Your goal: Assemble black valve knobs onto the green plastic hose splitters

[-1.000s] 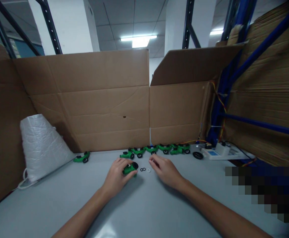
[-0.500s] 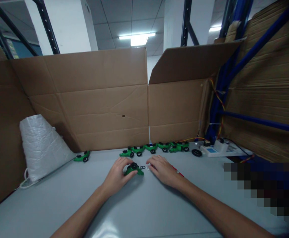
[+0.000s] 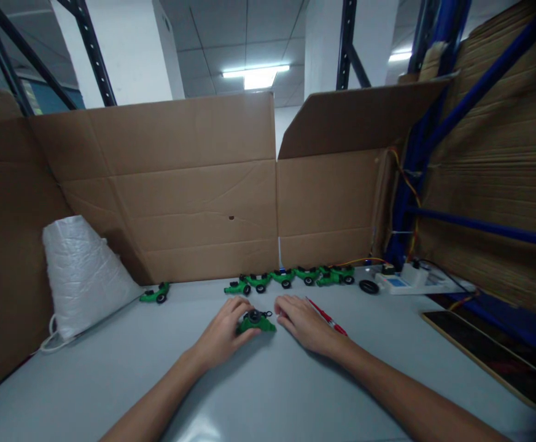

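Note:
A small green toy car (image 3: pixel 257 323) with a black wheel on top lies on the grey table (image 3: pixel 268 393). My left hand (image 3: pixel 224 334) curls round its left end and holds it down. My right hand (image 3: pixel 302 322) rests just to the right of the car, fingers bent, fingertips close to the wheel; what they pinch, if anything, is too small to name. A red pen (image 3: pixel 326 317) lies under the back of my right hand.
A row of several finished green cars (image 3: pixel 290 277) lines the cardboard wall (image 3: pixel 180 202), one more green car (image 3: pixel 155 293) apart at the left. A white sack (image 3: pixel 81 273) stands far left. A black ring (image 3: pixel 369 286), a white device (image 3: pixel 410 279) and a dark board (image 3: pixel 489 356) lie at the right.
The car has been turned and laid flat with a wheel up. My right hand has come in closer to it. The loose small rings beside it are no longer visible.

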